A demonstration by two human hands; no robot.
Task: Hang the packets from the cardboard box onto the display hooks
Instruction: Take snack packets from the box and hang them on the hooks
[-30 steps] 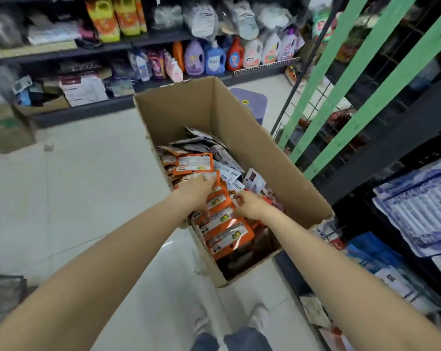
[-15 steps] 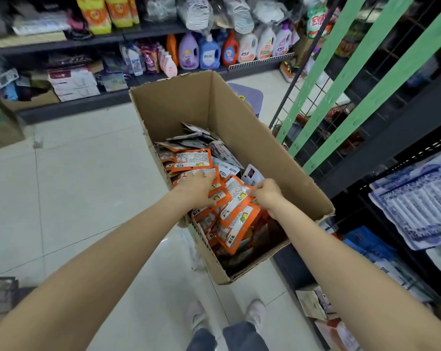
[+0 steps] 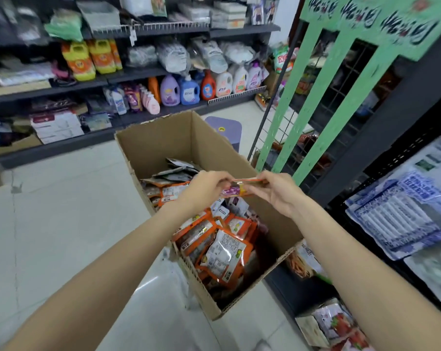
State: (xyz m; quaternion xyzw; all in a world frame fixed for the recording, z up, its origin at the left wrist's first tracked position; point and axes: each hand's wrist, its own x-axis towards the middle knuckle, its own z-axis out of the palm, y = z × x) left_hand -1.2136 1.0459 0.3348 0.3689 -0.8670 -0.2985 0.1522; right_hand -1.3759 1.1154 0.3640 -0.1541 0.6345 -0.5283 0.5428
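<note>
Left hand [image 3: 204, 191]: raised above the box, fingers curled, pinched the left end of the held packets.
Right hand [image 3: 277, 192]: level with the left, just beside it, fingers pinched the right end of the same packets.
Hands: close together, both clamped on one small bunch; exact finger layout blurred.
Held packets [image 3: 236, 190]: orange edge with a purple patch, held edge-on between both hands, above the box's middle; count could not be told.
Cardboard box [image 3: 161, 140]: open top, stood on the floor at 12 o'clock from the feet, right side close to the black rack.
Packets in box [image 3: 222, 249]: orange ones with white labels piled at the 6 o'clock end, more orange under the left wrist, grey and silver ones at the 12 o'clock end.
Green display strips [image 3: 313, 138]: three slanted green bars at 1 o'clock of the box, under a green header, in front of a wire grid.
Display hooks: too small to make out.
Floor [image 3: 57, 211]: pale tiles at 9 o'clock.
Far shelves [image 3: 143, 74]: at 12 o'clock, held detergent bottles and bagged goods.
Blue-white packs [image 3: 402, 214]: on the rack at 3 o'clock.
</note>
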